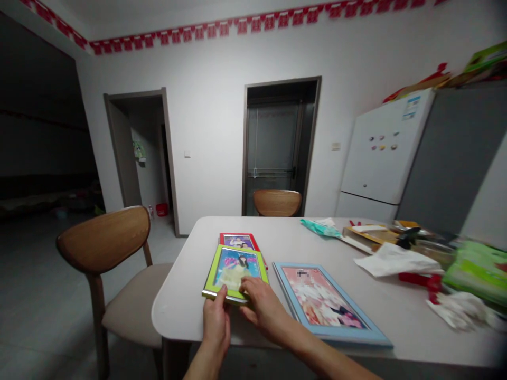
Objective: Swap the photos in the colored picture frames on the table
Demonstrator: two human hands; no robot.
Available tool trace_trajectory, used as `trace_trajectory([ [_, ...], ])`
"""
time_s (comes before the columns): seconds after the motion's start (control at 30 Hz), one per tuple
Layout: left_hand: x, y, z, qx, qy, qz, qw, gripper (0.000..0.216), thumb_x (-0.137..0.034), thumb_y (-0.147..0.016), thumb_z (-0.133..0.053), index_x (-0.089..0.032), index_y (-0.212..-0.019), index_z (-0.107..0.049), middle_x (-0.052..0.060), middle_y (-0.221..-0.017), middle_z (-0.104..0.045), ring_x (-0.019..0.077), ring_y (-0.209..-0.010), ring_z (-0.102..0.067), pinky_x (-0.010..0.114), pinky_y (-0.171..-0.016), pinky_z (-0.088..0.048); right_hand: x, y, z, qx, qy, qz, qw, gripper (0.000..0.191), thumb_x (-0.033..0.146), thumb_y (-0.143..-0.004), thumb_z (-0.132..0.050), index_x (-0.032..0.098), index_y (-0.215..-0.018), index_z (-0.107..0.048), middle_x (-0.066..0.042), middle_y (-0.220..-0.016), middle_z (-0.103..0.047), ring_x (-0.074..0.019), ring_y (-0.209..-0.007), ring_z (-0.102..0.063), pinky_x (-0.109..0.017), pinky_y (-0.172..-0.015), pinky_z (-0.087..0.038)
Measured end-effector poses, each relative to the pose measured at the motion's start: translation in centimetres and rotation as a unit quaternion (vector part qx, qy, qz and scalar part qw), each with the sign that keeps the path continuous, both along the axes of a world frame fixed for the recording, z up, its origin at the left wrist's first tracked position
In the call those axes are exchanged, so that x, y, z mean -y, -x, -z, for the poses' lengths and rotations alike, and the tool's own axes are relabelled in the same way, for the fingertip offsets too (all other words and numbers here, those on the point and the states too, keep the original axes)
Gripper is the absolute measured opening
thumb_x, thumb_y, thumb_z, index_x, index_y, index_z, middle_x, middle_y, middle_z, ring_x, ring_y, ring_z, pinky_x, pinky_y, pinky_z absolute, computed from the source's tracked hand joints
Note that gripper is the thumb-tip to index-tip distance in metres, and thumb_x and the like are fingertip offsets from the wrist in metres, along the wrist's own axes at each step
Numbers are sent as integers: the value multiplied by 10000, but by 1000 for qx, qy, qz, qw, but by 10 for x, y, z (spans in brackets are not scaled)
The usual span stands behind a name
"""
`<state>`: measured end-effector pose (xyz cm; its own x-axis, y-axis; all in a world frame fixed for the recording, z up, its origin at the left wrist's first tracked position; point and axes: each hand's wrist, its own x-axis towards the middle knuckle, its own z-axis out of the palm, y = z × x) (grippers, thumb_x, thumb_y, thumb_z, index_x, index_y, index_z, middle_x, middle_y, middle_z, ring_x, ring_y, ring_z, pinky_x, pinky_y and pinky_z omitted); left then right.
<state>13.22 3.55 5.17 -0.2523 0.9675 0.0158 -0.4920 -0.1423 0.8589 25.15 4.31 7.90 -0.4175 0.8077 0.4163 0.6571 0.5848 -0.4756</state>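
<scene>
A lime-green photo frame is tilted up over the near left part of the table, its picture side towards me. My left hand grips its lower edge, with the thumb on the front border. At the lower right of the same frame, my right hand has curled fingers on the front and the thumb below. Behind it lies a red photo frame, partly hidden by the green one. To the right, a larger light-blue photo frame lies flat on the white table, close to my right forearm.
Crumpled white paper, a teal packet, a green bag and other clutter cover the table's right side. A wooden chair stands at the left, another chair at the far edge. A fridge stands back right.
</scene>
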Motion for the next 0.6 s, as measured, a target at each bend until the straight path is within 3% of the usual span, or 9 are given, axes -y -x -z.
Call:
trace_trajectory([
  [0.1,18,-1,-11,-57,-34,-44,997,324,-330,-683,-588,-143,-946,-554,60,-923,-638,193,-869,-581,279,-781,-437,9,-6,-11,-175,116,-22,977,411,244,-641,-543,188,-1047,-505,-83,-1128,-503,-198,-1035,-442,-336,-889,-312],
  [0.2,40,0,-22,-189,-61,-68,978,324,-342,-688,-576,-141,-943,-566,54,-884,-649,206,-852,-583,288,-783,-437,11,-13,-23,-372,245,11,895,505,380,-711,-463,239,-1191,-392,-77,-1179,-480,-201,-1053,-452,-360,-839,-356],
  [0.3,59,-2,-26,-324,-125,-22,937,336,-288,-717,-544,-182,-1036,-550,56,-1033,-610,214,-969,-542,290,-853,-408,14,-22,-30,-489,312,9,814,524,477,-725,-430,258,-1198,-373,-75,-1128,-521,-197,-966,-519,-351,-760,-405],
  [0.37,69,-7,-21,-409,-200,15,890,371,-222,-736,-505,-220,-1107,-509,42,-1151,-539,202,-1068,-478,288,-919,-363,17,-29,-28,-518,329,-18,789,486,472,-719,-452,226,-1137,-433,-77,-1060,-563,-179,-870,-563,-313,-710,-431],
  [0.47,76,-16,-3,-502,-282,19,817,410,-156,-737,-454,-220,-1142,-478,49,-1204,-482,201,-1124,-418,310,-958,-333,21,-41,-19,-518,336,-20,787,376,434,-702,-479,169,-962,-533,-74,-948,-616,-168,-778,-585,-269,-658,-446],
  [0.6,75,-26,24,-587,-303,33,751,446,-122,-732,-430,-239,-1162,-453,63,-1203,-469,221,-1125,-407,340,-932,-367,20,-53,-4,-428,353,16,832,310,349,-673,-467,135,-873,-569,-70,-833,-651,-177,-709,-598,-261,-629,-449],
])
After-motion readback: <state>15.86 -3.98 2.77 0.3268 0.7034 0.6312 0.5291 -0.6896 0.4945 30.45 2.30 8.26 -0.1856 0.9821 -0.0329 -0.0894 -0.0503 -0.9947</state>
